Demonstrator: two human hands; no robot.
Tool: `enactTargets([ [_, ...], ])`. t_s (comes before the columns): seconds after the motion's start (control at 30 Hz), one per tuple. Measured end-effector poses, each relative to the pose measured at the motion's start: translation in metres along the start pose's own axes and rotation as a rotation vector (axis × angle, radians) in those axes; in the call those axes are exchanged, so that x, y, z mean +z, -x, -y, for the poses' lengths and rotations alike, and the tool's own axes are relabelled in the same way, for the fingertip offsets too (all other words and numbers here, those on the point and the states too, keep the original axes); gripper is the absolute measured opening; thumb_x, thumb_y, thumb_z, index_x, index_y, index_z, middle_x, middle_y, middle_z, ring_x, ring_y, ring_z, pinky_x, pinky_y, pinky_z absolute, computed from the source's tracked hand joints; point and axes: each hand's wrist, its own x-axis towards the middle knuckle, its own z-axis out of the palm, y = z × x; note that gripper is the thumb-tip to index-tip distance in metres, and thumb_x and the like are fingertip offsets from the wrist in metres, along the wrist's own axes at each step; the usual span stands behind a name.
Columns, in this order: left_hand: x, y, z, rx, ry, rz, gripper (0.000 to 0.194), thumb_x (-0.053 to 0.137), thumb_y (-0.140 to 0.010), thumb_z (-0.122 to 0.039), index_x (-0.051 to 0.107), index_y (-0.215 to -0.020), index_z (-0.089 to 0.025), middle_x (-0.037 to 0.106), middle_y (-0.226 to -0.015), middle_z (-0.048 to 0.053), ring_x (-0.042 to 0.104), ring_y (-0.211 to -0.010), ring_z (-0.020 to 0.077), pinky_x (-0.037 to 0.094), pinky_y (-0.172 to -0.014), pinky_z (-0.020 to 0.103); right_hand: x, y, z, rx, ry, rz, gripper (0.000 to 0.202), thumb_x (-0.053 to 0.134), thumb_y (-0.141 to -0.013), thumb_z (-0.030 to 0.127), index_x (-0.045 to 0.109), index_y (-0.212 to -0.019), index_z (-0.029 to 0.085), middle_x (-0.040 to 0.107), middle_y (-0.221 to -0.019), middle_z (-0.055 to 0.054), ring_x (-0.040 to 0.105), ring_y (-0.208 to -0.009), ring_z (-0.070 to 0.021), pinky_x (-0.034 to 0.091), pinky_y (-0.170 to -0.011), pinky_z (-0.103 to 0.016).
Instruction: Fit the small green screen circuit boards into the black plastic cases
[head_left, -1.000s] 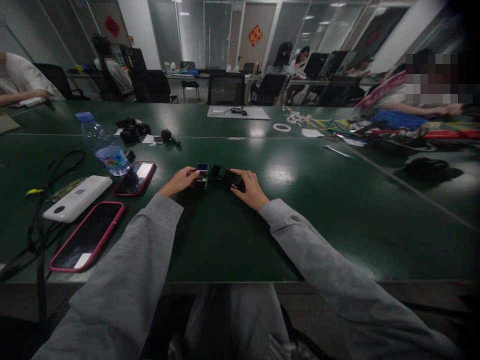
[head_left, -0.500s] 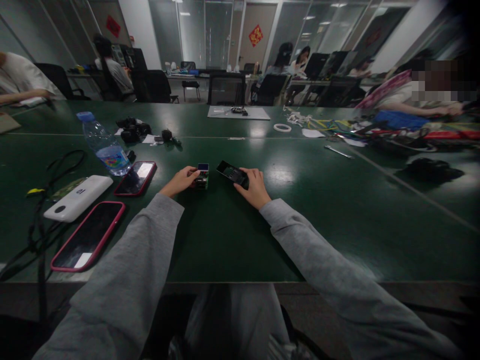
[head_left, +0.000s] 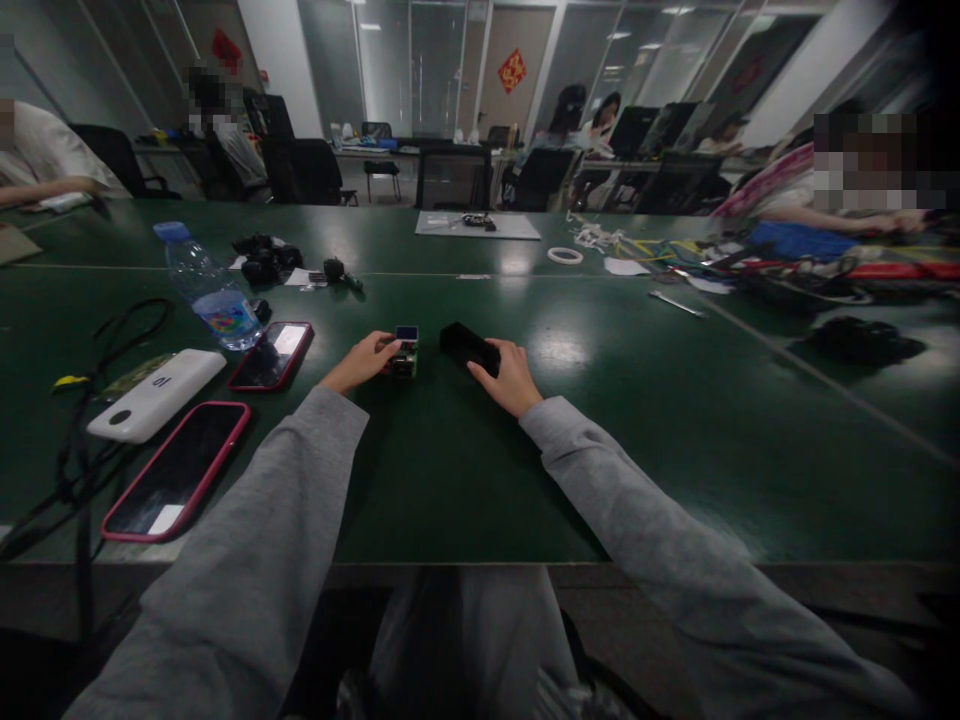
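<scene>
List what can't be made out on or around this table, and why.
Head view: left part of the circuit board, hidden by the left hand.
Head view: right end of the black case, covered by the right hand.
Head view: wording on the water bottle label, too small and blurred.
Head view: rest of the far-left person, cut off by the left edge.

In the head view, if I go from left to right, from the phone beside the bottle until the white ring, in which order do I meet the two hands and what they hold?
Phone → left hand → circuit board → black case → right hand → white ring.
</scene>
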Motion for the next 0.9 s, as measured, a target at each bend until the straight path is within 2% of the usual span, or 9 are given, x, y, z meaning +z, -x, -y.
enactTargets([
  [0.13,0.0,-0.006,0.01,0.031,-0.009,0.011,0.05,0.049,-0.089,-0.041,0.044,-0.127,-0.009,0.062,-0.104,0.016,0.062,-0.07,0.0139,0.051,-0.065,0.029,-0.001,0.001,0.001,-0.014,0.005,0.006,0.058,0.059,-0.078,0.05,0.046,-0.122,0.014,0.051,-0.113,-0.016,0.046,-0.107,-0.0325,0.044,-0.088,-0.051],
  [0.3,0.001,-0.013,0.017,0.012,-0.006,0.021,0.052,0.05,-0.088,-0.043,0.042,-0.129,-0.012,0.062,-0.106,0.016,0.062,-0.07,0.0142,0.05,-0.064,0.028,-0.001,0.001,0.004,-0.001,-0.02,-0.014,0.053,0.052,-0.082,0.049,0.046,-0.121,0.014,0.052,-0.113,-0.017,0.046,-0.107,-0.0326,0.043,-0.088,-0.052],
  [0.43,0.0,-0.012,0.016,-0.001,0.0,0.023,0.053,0.051,-0.087,-0.045,0.044,-0.128,-0.013,0.062,-0.106,0.016,0.063,-0.071,0.0143,0.05,-0.064,0.027,-0.002,0.0,0.006,-0.001,-0.043,-0.023,0.048,0.051,-0.083,0.046,0.047,-0.119,0.016,0.052,-0.112,-0.016,0.047,-0.106,-0.0322,0.043,-0.089,-0.052],
  [0.67,-0.001,-0.007,0.012,0.041,-0.038,0.056,0.057,0.053,-0.084,-0.049,0.046,-0.127,-0.013,0.063,-0.106,0.016,0.063,-0.073,0.0157,0.05,-0.065,0.028,-0.003,0.0,0.006,0.01,-0.074,0.017,0.051,0.06,-0.074,0.036,0.045,-0.117,0.015,0.053,-0.11,-0.014,0.048,-0.103,-0.0303,0.045,-0.088,-0.049],
  [0.9,0.001,-0.006,0.01,0.047,-0.013,0.065,0.057,0.057,-0.082,-0.046,0.045,-0.127,-0.012,0.062,-0.108,0.016,0.063,-0.082,0.0172,0.05,-0.067,0.028,-0.008,-0.001,0.012,-0.09,-0.064,0.007,0.05,0.057,-0.072,0.026,0.042,-0.118,0.019,0.05,-0.112,-0.012,0.048,-0.102,-0.0295,0.044,-0.086,-0.048],
])
